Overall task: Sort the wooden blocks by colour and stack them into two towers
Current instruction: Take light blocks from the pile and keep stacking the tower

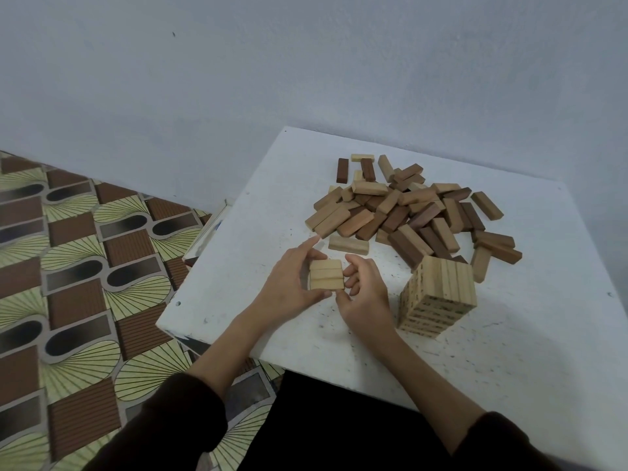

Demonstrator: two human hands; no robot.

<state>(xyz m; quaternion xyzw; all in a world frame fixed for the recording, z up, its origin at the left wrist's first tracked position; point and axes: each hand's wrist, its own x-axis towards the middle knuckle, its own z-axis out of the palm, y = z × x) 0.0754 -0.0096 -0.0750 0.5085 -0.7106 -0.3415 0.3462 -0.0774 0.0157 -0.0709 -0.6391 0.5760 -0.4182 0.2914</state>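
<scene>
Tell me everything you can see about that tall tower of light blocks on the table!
The tower is made of pale wooden blocks laid flat in many layers, and the layers seem to turn crosswise one over the next. On top, several blocks lie side by side. It stands upright on the white table, just in front of the loose pile of blocks. It is to the right of the right hand, which does not touch it.
</scene>
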